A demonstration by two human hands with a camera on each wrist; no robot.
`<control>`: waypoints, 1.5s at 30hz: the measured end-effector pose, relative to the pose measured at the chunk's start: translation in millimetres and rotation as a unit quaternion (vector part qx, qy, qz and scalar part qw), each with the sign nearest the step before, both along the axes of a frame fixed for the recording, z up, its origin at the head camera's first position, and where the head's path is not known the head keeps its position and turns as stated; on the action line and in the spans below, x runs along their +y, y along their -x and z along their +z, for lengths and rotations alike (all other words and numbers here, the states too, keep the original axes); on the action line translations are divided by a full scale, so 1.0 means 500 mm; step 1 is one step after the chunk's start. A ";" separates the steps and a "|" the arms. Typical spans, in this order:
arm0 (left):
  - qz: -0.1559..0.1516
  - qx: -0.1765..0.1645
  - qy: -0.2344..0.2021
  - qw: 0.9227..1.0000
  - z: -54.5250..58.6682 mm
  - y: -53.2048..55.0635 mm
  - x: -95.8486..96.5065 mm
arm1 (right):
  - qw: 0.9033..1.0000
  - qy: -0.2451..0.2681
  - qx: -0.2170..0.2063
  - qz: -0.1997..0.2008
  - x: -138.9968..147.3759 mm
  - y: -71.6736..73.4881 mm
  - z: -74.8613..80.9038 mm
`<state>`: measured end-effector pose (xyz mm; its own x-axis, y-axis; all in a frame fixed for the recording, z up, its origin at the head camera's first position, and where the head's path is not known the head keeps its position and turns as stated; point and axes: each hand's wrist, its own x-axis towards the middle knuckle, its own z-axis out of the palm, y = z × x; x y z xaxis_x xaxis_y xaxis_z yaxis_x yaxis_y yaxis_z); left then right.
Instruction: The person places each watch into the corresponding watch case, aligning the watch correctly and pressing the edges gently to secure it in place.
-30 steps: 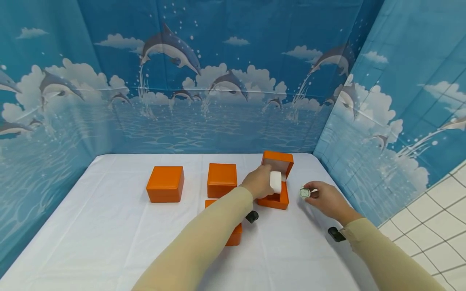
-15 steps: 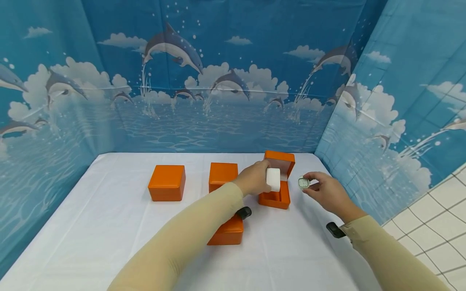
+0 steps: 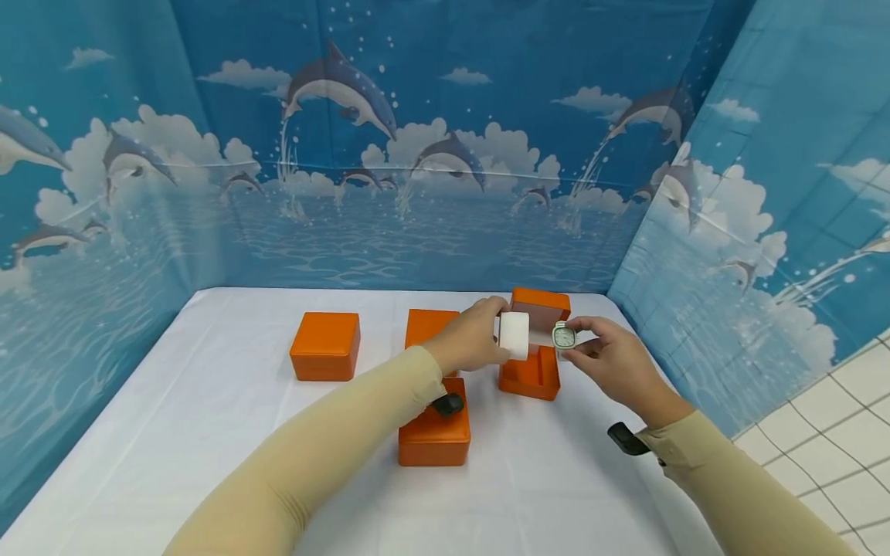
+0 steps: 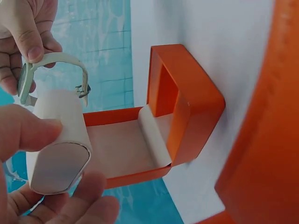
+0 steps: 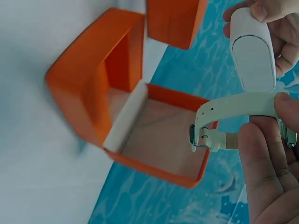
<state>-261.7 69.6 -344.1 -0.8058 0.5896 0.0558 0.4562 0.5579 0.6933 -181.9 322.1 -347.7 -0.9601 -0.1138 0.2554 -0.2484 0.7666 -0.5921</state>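
My left hand (image 3: 474, 337) grips a white watch cushion (image 3: 514, 336), thumb on one side and fingers on the other. Its flat oval end shows in the left wrist view. A pale green wristwatch (image 3: 564, 336) with a squarish face is pinched by its case in my right hand (image 3: 615, 363). Its strap (image 5: 233, 106) is buckled into a loop, beside the cushion's end; whether they touch I cannot tell. Behind and below both hands stands an orange watch box (image 3: 530, 378), lid up, its inside bare and its lid lined in pale fabric.
Closed orange boxes stand on the white-covered table (image 3: 229, 432): one box at left (image 3: 324, 346), one box behind my left wrist (image 3: 426, 324), and one box under my left forearm (image 3: 434, 440). A dolphin-print curtain (image 3: 417, 232) walls the back and sides.
My left hand has lifted the white cushion out of the open box and drawn it left. My right hand has brought the wristwatch left, close to the cushion.
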 end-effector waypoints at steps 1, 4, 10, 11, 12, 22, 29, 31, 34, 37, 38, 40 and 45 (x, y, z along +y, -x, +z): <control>-0.003 -0.002 -0.008 1.000 0.002 0.000 -0.006 | 1.000 0.002 0.003 0.000 -0.006 -0.001 0.003; -0.013 -0.009 -0.028 0.999 0.010 -0.003 -0.022 | 1.000 0.012 0.011 0.002 -0.025 -0.004 0.010; -0.018 -0.025 -0.052 0.998 0.021 -0.010 -0.054 | 0.999 0.043 0.018 0.011 -0.059 -0.002 0.018; -0.017 -0.024 -0.052 0.998 0.023 -0.010 -0.059 | 0.999 0.044 0.020 0.010 -0.064 -0.001 0.018; -0.017 -0.025 -0.051 0.998 0.024 -0.011 -0.064 | 0.999 0.044 0.024 0.010 -0.068 0.001 0.019; -0.021 -0.013 -0.055 0.998 0.029 -0.010 -0.105 | 0.998 0.057 0.022 0.028 -0.111 0.022 0.023; -0.011 0.010 -0.040 0.999 0.022 -0.011 -0.119 | 0.996 0.074 0.020 0.038 -0.133 0.036 0.026; -0.010 0.011 -0.037 0.999 0.020 -0.012 -0.121 | 0.996 0.075 0.018 0.043 -0.139 0.038 0.025; -0.009 0.008 -0.038 0.999 0.019 -0.014 -0.123 | 0.996 0.076 0.017 0.048 -0.145 0.042 0.022; -0.008 0.004 -0.043 0.999 0.018 -0.016 -0.125 | 0.996 0.075 0.019 0.051 -0.150 0.044 0.020; -0.008 0.002 -0.045 0.999 0.019 -0.017 -0.126 | 0.996 0.076 0.018 0.052 -0.152 0.044 0.019; -0.008 -0.001 -0.048 0.999 0.018 -0.017 -0.127 | 0.995 0.078 0.017 0.054 -0.154 0.045 0.019; -0.009 -0.004 -0.055 0.998 0.015 -0.015 -0.130 | 0.994 0.086 0.020 0.062 -0.160 0.047 0.017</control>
